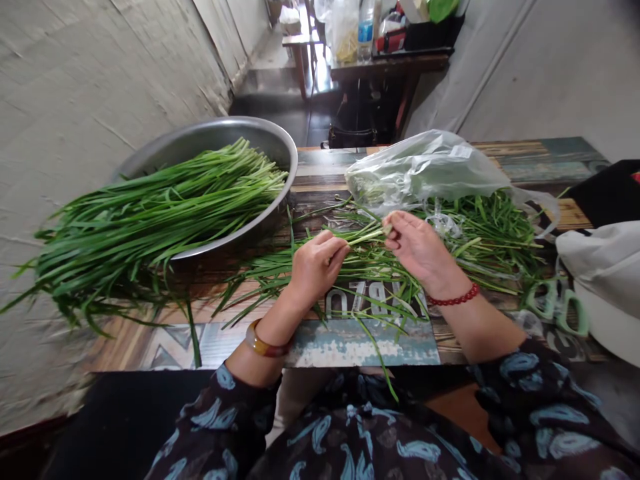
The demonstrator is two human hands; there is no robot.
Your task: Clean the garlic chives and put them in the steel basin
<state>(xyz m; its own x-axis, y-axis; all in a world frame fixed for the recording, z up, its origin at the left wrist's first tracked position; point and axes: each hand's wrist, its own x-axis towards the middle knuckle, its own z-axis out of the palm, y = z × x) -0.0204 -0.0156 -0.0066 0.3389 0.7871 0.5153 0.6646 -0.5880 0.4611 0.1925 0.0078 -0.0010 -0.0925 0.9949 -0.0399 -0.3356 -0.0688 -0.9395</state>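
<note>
Near the middle of the table, my left hand (pixel 319 265) is closed round a few green stalks (pixel 367 235), whose pale ends point right. My right hand (pixel 417 248) pinches the pale tips of these stalks. Under and around both hands lie loose green leaves and stems (pixel 270 267). On the left a large metal basin (pixel 287 143) holds a thick bundle of long green leaves (pixel 175 207) that hang over its near left rim. A clear plastic bag (pixel 430 167) lies behind my right hand, with more loose greens (pixel 515 233) beside it.
Green-handled scissors (pixel 573 310) and a white cap (pixel 607 287) lie at the right edge of the wooden table (pixel 350 343). Farther back, a second table (pixel 390 65) carries a water bottle (pixel 365 33), bags and boxes. A wall (pixel 75 113) stands close on the left.
</note>
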